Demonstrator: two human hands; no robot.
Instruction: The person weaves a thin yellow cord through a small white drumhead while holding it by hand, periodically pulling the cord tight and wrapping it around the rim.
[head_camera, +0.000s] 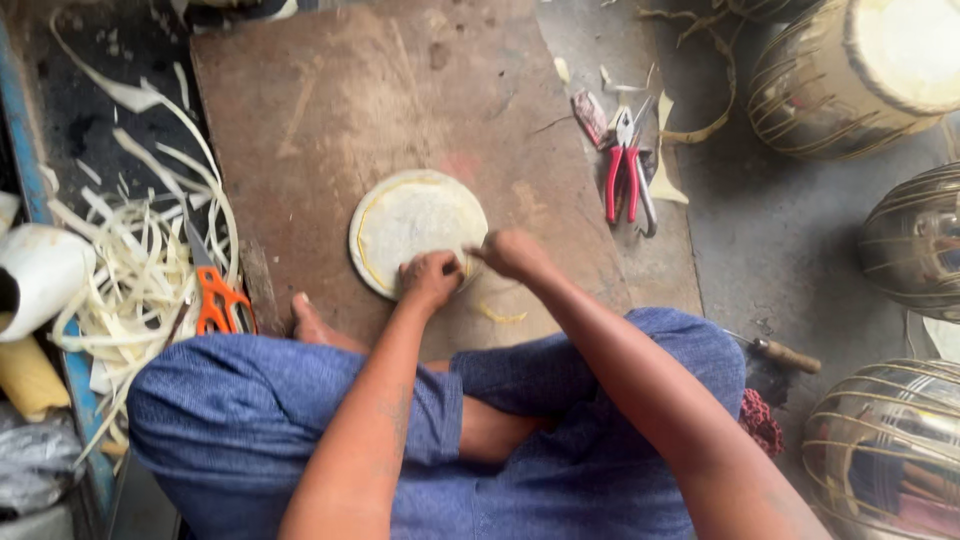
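Legs: crossed in blue cloth, nearest the camera, a bare foot (312, 322) showing at the board's near edge.
Left hand (430, 278): pressing down on the near rim of the pale round disc (415, 222), fingers curled onto it.
Right hand (512, 254): working at the disc's near right edge, fingers pinched narrow; what they are gripping cannot be told.
Disc: lying flat mid-way across the brown wooden board (340, 110).
Left: orange-handled scissors (214, 296) lying among pale strips (140, 270).
Far right: red-handled pliers (628, 172) resting on the board's edge.

The brown board (400, 90) is bare above the white disc (415, 235), so hands can pass there. Red pliers (625, 180) block the right side. Orange scissors (215, 290) and pale strips (140, 270) block the left.
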